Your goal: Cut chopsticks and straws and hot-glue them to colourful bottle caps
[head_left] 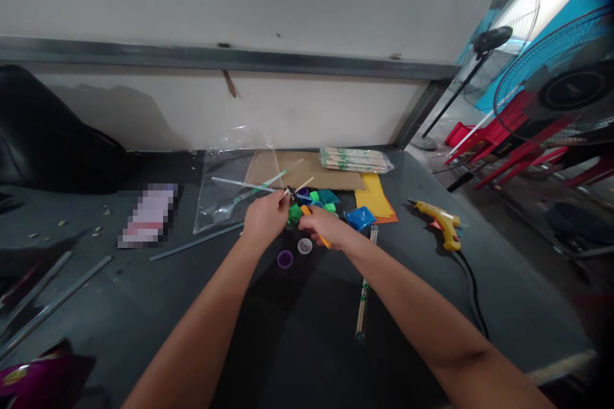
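My left hand (267, 217) is closed in a pinch at the middle of the table, around something small and pale that its fingers mostly hide. Close on its right, my right hand (325, 226) is closed on an orange tool (325, 241) like a thin pen or cutter. Green caps (294, 215), a teal piece (329, 197) and a blue packet (360, 218) lie around the hands. Nearer to me sit a white cap (304, 246) and a purple cap (284, 259). A thin pale stick (306, 185) shows just beyond the fingers.
Behind the hands are a clear plastic bag (218, 198), brown cardboard (268, 169) and packed chopsticks (355, 160). A yellow glue gun (445, 223) with a black cord lies right. Wrapped chopsticks (363, 294) lie under my right forearm. A blurred-out phone-like item (151, 214) is left.
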Tool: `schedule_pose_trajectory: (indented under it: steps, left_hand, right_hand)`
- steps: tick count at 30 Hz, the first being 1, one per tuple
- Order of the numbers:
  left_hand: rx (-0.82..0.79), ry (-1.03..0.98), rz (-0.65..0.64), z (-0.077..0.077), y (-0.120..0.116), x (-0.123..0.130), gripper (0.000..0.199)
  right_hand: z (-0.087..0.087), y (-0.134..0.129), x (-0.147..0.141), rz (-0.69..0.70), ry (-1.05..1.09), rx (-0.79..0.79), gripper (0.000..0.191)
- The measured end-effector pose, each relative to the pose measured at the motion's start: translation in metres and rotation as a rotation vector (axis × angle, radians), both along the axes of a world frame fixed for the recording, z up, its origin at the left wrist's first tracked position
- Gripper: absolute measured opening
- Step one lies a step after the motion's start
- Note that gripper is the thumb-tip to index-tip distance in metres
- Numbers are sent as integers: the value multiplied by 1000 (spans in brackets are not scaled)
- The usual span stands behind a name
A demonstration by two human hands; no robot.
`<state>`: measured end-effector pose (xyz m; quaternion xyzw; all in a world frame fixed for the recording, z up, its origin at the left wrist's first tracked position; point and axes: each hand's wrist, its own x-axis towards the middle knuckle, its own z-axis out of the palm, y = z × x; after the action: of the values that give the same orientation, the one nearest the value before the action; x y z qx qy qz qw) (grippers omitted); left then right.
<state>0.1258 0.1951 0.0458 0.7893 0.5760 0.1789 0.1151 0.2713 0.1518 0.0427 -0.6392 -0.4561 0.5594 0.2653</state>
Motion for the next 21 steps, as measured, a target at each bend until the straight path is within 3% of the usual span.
schedule_pose_trajectory:
  steps: [3, 5, 12, 21]
  left_hand:
    - [-51, 8, -57, 4, 4, -5, 32]
    - [-86, -76, -94, 0, 7, -6, 29]
    - [-38, -390, -94, -24, 6, -1, 25]
    - [53, -593, -131, -38, 6, 2, 25]
  right_hand:
    - [0, 0, 0, 72, -387, 197, 20]
    - [2, -1, -1, 91, -430, 232, 20]
    - [6, -7, -3, 47, 197, -52, 20]
    - [16, -8, -8, -5, 413, -175, 22]
